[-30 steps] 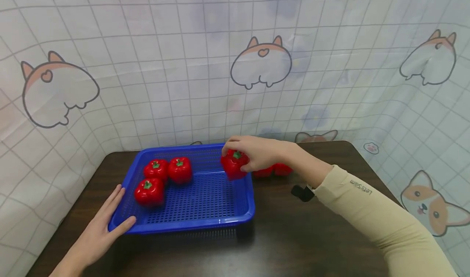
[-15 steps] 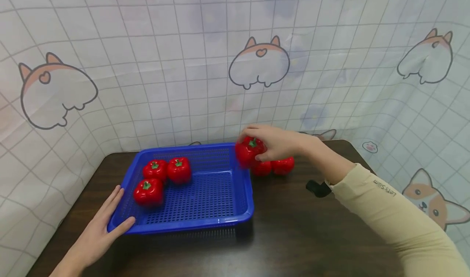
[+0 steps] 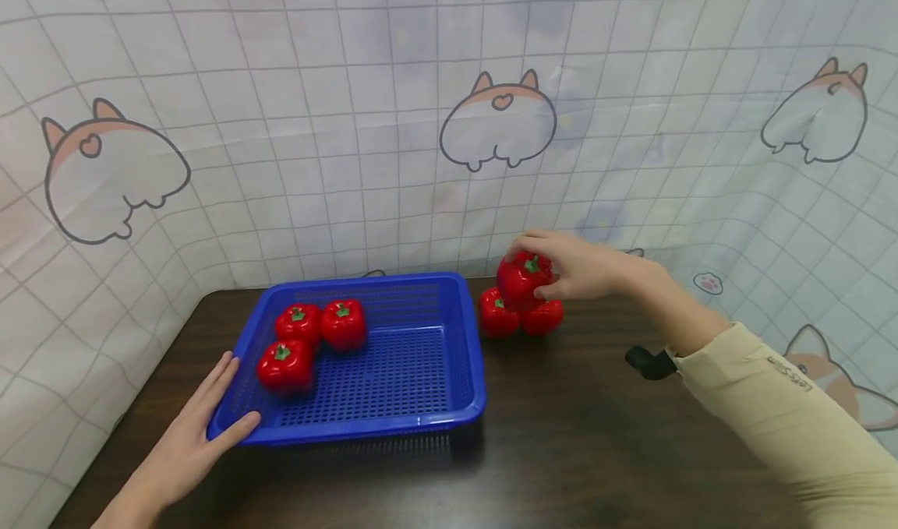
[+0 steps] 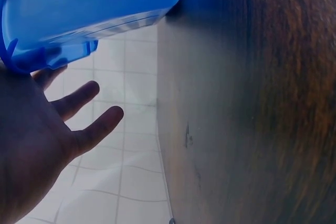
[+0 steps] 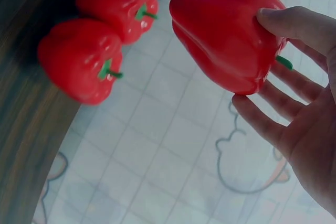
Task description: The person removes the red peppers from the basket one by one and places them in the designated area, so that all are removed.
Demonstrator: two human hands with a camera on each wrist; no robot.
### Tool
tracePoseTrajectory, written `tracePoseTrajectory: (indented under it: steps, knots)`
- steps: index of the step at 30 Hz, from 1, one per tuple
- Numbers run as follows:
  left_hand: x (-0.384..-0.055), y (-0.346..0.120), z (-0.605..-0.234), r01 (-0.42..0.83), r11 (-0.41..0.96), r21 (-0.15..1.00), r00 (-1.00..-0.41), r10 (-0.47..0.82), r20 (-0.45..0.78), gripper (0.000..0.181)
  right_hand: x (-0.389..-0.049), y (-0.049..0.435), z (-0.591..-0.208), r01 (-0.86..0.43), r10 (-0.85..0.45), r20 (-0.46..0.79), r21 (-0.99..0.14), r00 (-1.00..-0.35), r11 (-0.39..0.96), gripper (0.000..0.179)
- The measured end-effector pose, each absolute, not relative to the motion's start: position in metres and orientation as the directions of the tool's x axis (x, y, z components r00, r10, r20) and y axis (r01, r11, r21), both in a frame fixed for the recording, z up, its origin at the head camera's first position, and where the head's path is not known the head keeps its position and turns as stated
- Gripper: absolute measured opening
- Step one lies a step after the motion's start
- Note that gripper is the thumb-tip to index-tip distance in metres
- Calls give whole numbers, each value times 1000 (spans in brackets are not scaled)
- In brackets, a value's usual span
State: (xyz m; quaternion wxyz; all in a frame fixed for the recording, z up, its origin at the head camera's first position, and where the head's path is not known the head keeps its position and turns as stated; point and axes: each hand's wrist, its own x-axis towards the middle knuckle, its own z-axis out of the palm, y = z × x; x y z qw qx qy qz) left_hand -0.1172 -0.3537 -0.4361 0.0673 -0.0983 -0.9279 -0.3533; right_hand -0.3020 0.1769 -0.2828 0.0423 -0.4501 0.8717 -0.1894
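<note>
Both hands are at work: at lower left, the left hand (image 3: 192, 432) spreads its fingers wide, touching the near left corner of a blue basket (image 3: 351, 431). Inside, toward the basket's left side, sit a front pepper (image 3: 285, 365), a back pepper (image 3: 298, 322) and, right of that, a third pepper (image 3: 344, 325), all red. Right of centre, the right hand (image 3: 578, 264) pinches a held pepper (image 3: 521, 283) between thumb and fingers, above a resting pair of peppers (image 3: 498, 319) just beyond the basket's right rim.

For this step, I'd judge a light, even pinch best, as the glossy skin may slip; moving the held pepper well clear of the pair should avoid knocking either one, and the left hand can steady the basket.

Beneath everything lies a dark wood-grain counter (image 3: 575, 435). Behind, a wrinkled, grid-patterned backdrop (image 3: 337, 163) fills the upper frame and wraps both sides, printed with corgi drawings (image 3: 498, 128).
</note>
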Motion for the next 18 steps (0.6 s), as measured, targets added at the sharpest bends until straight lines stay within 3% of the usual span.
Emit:
tracePoseTrajectory:
  steps: [18]
  knots:
    - [-116, -352, -435, 239, 730, 641, -969, 140, 203, 82, -315, 240, -300, -696, -712, 159, -436, -684, 571, 50]
